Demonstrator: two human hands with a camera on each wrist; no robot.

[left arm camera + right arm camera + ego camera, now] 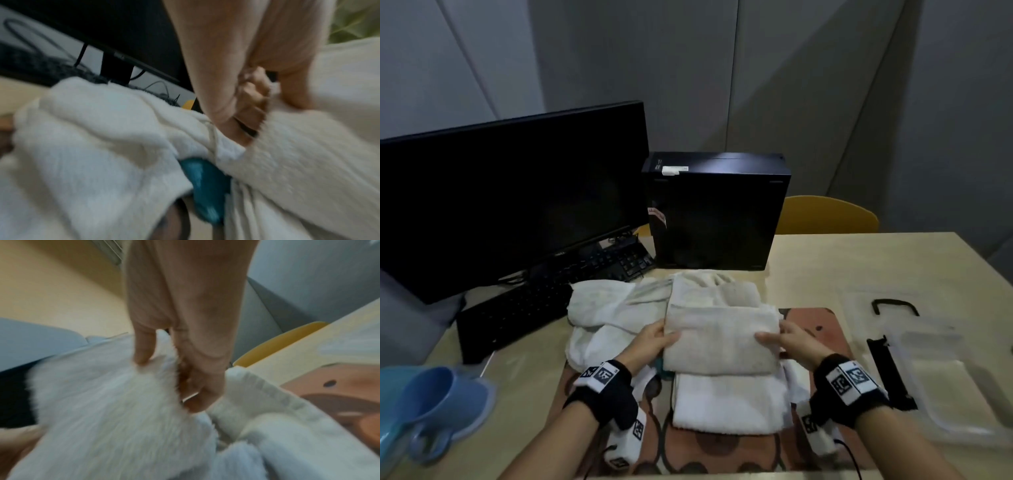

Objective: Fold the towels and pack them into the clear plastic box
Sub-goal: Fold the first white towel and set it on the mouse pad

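Folded towel (720, 337) sits mid-tabletop (859, 260) on a second folded towel (729, 401). Left hand (650, 344) pinches its left edge, right hand (792, 341) its right edge. Clear plastic box (955, 394) well right.

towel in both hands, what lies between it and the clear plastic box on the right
In the head view: between the held folded towel and the clear plastic box lie the right hand, the patterned mat and bare table.
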